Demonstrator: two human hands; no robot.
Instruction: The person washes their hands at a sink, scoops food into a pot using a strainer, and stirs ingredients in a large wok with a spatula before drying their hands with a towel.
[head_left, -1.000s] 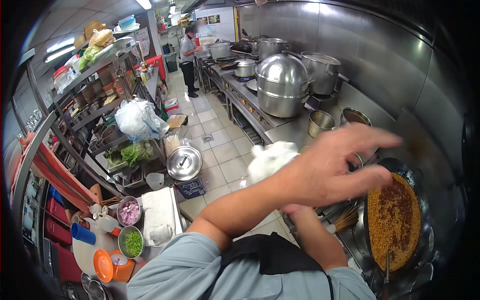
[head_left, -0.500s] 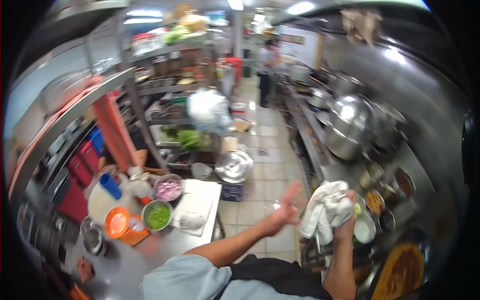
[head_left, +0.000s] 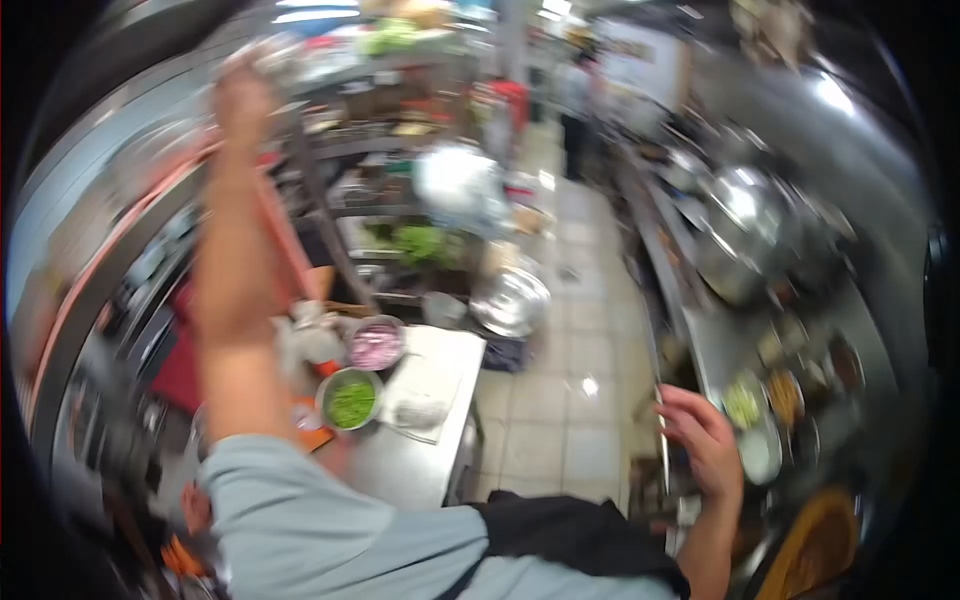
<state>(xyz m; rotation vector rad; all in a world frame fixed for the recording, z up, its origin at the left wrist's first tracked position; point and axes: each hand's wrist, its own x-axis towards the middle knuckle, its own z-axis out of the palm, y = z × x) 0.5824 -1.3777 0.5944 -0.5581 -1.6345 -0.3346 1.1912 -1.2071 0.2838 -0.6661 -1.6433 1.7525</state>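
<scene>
My left arm is stretched up toward the top of the shelf frame at the upper left. At its end, my left hand is smeared by motion, so its fingers cannot be made out. A blurred pale shape shows beside it; whether the hand holds it I cannot tell. Low on the right, my right hand is empty, its fingers apart and slightly bent, near the edge of the cooking counter. The white cloth does not show clearly anywhere.
On the left metal table stand a bowl of chopped greens, a bowl of chopped purple-pink pieces and a white board. Large pots line the right counter. A person stands far down the tiled aisle.
My left hand has swung from the middle up to the upper left. The white cloth has left my right hand, which is now lower and empty. The view has turned slightly left.
</scene>
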